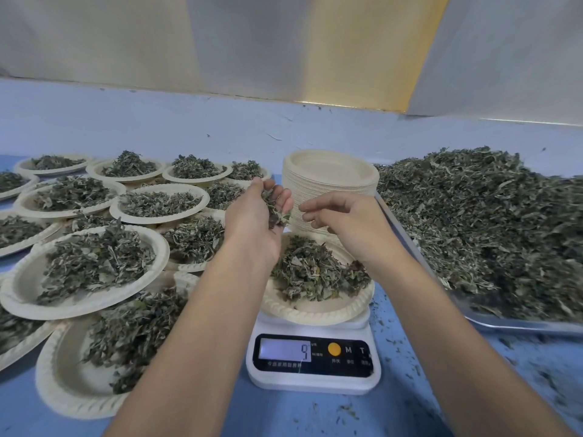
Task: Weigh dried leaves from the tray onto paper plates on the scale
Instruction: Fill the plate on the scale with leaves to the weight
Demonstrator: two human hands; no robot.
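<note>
Blue table [284, 414]; plate [315, 314] holds leaves [307, 269]

- Our bare left hand [257, 212]: palm up, fingers cupped round a small clump of dried grey-green leaves [277, 212]; forearm reaches fwd from btm centre.
- Our bare right hand [344, 222]: palm down, fingers loosely bent, tips pointing twd the other hand, just apart.

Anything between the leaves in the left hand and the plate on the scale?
Nothing visible. The left hand cups the leaves just above the plate's far rim; the right hand is beside them, not beneath.
</note>
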